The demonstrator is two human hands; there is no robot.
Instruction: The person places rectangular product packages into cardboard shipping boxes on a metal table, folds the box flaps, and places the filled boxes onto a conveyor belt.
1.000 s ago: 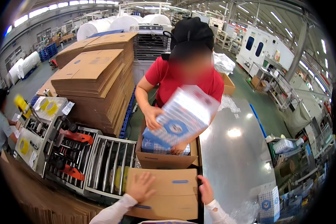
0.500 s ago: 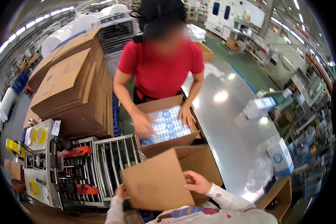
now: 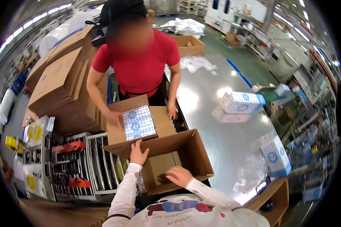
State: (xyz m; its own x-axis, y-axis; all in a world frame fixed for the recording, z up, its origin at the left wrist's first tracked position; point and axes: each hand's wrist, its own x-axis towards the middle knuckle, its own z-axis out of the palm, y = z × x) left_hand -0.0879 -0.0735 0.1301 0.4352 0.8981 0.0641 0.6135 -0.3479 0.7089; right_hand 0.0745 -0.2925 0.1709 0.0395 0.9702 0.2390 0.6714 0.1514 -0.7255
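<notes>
An open cardboard box (image 3: 199,159) stands in front of me, and I look down onto its bare bottom. My left hand (image 3: 138,153) is at the box's far left side, its fingers hooked over the upper edge and its thumb on the near face. Over the near part of the opening is my right hand (image 3: 180,176), fingers stretched out, with nothing in it. Just beyond, a second cardboard box (image 3: 129,102) holds blue-and-white patterned packs (image 3: 138,123). A co-worker in a red shirt has one hand (image 3: 114,118) by these packs and the other at that box's right side.
To the left run a roller conveyor (image 3: 98,166) and a taping machine with red parts. Flattened cartons (image 3: 60,83) are stacked behind it. On the right, a metal table (image 3: 204,102) carries more patterned packs (image 3: 276,157) and crumpled clear plastic (image 3: 250,172). Another open carton (image 3: 278,198) is at lower right.
The flap that covered the near box has swung away, exposing the inside. My left hand moved up to the far edge, my right hand over the opening. The co-worker's right-side hand left the packs.
</notes>
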